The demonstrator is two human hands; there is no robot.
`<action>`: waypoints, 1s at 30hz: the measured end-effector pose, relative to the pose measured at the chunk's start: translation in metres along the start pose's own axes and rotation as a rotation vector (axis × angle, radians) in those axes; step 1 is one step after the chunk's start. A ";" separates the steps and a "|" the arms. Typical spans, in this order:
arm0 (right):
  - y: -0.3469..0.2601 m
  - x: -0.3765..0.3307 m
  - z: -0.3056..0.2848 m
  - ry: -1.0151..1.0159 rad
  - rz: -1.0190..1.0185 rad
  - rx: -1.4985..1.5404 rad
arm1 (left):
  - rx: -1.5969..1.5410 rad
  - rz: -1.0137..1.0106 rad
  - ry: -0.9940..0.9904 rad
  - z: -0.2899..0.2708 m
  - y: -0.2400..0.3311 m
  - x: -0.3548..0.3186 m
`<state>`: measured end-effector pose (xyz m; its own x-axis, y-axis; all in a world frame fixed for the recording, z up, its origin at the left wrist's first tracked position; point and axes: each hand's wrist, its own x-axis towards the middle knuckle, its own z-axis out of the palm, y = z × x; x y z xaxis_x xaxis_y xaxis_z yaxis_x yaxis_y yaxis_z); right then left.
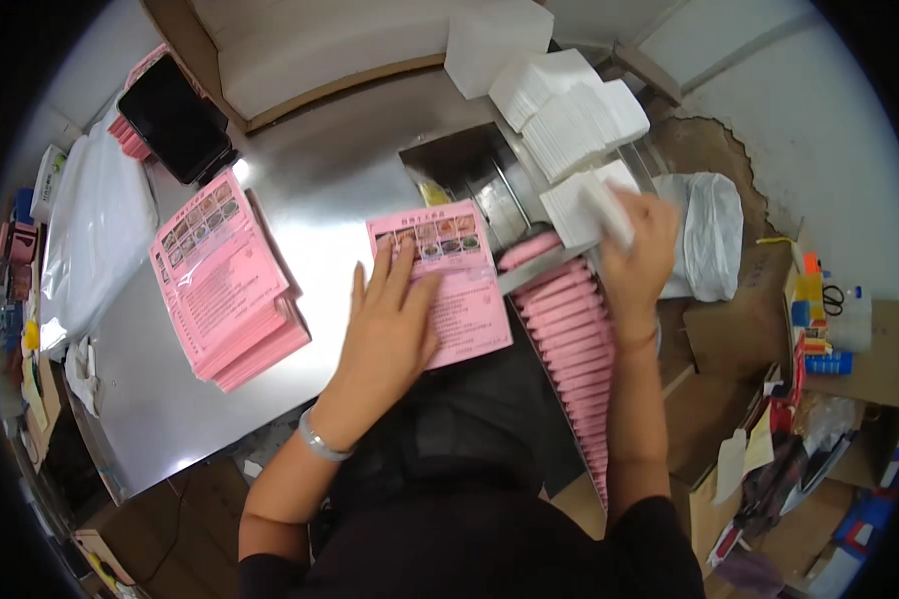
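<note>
My left hand [390,309] lies with its fingers stretched out on a pink printed paper bag or sheet [469,309] with small food pictures. The pink piece rests at the front edge of the metal table. On the right, my right hand [641,250], smeared by motion, grips a thin batch of white folded napkins [609,212]. Beneath that batch sits a white napkin stack [566,208]. Between my forearms a long row of pink packets [569,339] stands packed in a metal chute [539,268].
A thick pile of pink printed pieces [220,290] lies on the metal table [320,190] at the left. Behind it leans a black phone [175,118]. More white napkin stacks [574,125] stand at the back right, near a white plastic bag [709,235]. Cardboard boxes [739,329] flank the right side.
</note>
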<state>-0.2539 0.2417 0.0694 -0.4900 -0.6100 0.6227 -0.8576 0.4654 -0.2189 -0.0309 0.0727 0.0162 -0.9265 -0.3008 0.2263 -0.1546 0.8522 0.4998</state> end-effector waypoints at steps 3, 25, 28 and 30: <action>-0.092 -0.039 0.019 -0.269 -0.309 0.461 | 0.155 0.011 0.017 -0.023 -0.009 0.001; 0.019 0.006 0.010 -0.134 0.076 0.110 | 0.373 0.024 -0.006 -0.027 -0.003 0.042; 0.032 0.002 0.005 -0.005 -0.012 -0.076 | 0.383 -0.091 -0.092 -0.030 0.009 0.021; -0.024 -0.008 0.008 0.093 -0.141 0.138 | 0.122 0.035 -0.052 -0.019 -0.004 0.013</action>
<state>-0.2303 0.2298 0.0634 -0.3530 -0.5977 0.7199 -0.9329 0.2839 -0.2217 -0.0359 0.0574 0.0329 -0.9480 -0.2499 0.1971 -0.1593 0.9087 0.3858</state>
